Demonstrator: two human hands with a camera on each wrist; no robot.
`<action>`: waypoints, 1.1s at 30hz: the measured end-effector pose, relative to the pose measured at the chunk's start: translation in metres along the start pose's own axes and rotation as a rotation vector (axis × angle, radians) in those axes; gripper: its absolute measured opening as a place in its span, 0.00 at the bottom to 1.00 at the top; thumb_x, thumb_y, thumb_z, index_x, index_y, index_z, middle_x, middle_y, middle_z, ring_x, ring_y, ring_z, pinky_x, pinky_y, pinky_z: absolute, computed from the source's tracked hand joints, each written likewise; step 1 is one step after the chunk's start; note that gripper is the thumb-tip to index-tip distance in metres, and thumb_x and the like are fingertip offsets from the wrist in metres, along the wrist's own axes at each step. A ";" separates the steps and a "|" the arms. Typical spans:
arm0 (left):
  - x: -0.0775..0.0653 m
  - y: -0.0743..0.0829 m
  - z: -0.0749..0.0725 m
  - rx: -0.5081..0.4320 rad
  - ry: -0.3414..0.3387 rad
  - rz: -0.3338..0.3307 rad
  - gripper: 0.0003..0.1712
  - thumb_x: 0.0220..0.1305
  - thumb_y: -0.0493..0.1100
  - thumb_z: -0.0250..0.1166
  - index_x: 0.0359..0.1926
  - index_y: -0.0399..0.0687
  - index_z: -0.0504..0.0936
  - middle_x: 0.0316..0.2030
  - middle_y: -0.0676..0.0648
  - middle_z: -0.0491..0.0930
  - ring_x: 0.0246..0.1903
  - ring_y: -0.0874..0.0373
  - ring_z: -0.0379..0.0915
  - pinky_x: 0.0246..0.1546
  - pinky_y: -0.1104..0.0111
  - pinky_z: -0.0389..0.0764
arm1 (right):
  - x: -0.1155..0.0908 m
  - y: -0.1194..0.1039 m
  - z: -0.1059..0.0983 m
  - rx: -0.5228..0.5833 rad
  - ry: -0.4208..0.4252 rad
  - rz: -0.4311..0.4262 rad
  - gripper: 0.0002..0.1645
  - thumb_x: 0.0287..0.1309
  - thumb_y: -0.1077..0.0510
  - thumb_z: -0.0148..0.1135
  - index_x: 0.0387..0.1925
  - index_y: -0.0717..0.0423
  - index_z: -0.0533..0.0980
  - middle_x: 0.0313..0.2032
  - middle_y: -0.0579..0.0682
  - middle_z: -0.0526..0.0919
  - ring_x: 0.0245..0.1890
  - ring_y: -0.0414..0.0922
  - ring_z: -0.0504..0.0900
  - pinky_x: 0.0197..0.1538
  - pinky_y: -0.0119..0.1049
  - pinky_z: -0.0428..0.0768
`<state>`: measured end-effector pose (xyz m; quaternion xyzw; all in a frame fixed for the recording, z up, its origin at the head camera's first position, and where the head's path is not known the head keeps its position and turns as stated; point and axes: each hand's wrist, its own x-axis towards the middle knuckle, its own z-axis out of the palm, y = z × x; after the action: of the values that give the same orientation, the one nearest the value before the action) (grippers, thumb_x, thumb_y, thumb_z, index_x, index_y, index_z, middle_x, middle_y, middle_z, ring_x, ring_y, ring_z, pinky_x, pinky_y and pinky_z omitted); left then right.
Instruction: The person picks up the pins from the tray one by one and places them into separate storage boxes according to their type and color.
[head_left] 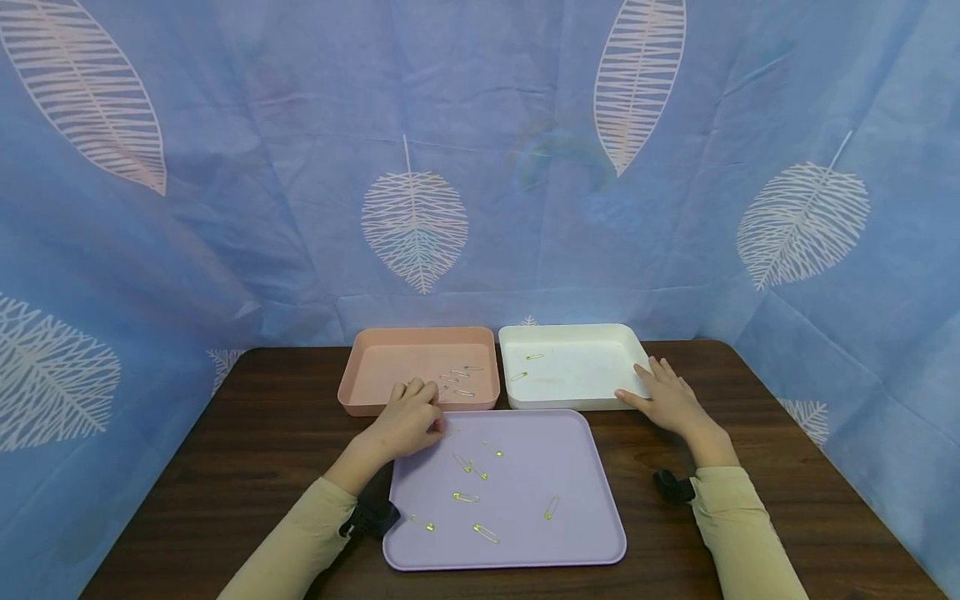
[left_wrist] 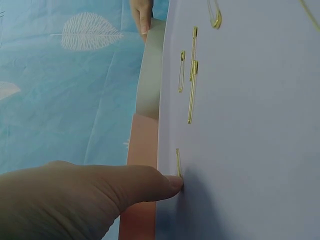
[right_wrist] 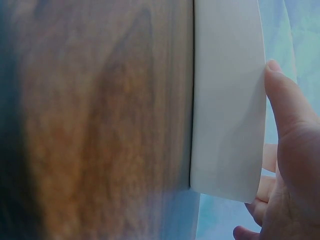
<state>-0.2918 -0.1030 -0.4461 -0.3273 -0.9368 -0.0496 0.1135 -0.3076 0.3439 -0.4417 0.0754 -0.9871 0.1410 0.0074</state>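
Pin [left_wrist: 178, 160] touches the thumb tip of the left hand [head_left: 411, 419], fingers curled; whether pinched, I cannot tell. The right hand [head_left: 670, 404] spreads its fingers against the white tray [head_left: 585, 372].

Blue cloth [head_left: 300, 208] hangs behind the surface [head_left: 247, 483] and round both sides of it, and I can see creases running across it. Pale leaves are printed all over: a long, ribbed leaf [head_left: 641, 79] up high, a rounder leaf [head_left: 415, 221] lower down. The surface itself is dark brown wood, streaky in the grain, its far corners rounded. The light falls softly.
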 end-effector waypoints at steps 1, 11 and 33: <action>0.000 0.000 0.000 0.003 0.000 0.001 0.09 0.50 0.48 0.75 0.21 0.59 0.82 0.34 0.55 0.66 0.38 0.57 0.54 0.40 0.60 0.55 | 0.000 0.000 0.000 0.003 0.000 -0.001 0.52 0.64 0.32 0.51 0.71 0.70 0.56 0.71 0.77 0.46 0.72 0.73 0.44 0.66 0.74 0.48; 0.000 0.000 -0.001 0.008 0.010 0.009 0.10 0.53 0.44 0.72 0.19 0.59 0.80 0.34 0.56 0.66 0.37 0.58 0.54 0.40 0.60 0.55 | -0.002 0.000 -0.001 0.014 -0.005 0.001 0.52 0.64 0.32 0.51 0.71 0.70 0.56 0.71 0.77 0.45 0.72 0.73 0.43 0.66 0.74 0.47; 0.005 0.000 -0.003 -0.089 0.006 0.002 0.08 0.52 0.46 0.71 0.21 0.61 0.81 0.34 0.56 0.66 0.36 0.59 0.53 0.40 0.61 0.53 | 0.001 0.002 0.001 0.016 -0.015 0.000 0.54 0.64 0.31 0.50 0.72 0.69 0.54 0.72 0.77 0.45 0.72 0.73 0.43 0.66 0.73 0.46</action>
<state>-0.2945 -0.1005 -0.4416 -0.3327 -0.9330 -0.0920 0.1017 -0.3095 0.3457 -0.4437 0.0767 -0.9859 0.1484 -0.0004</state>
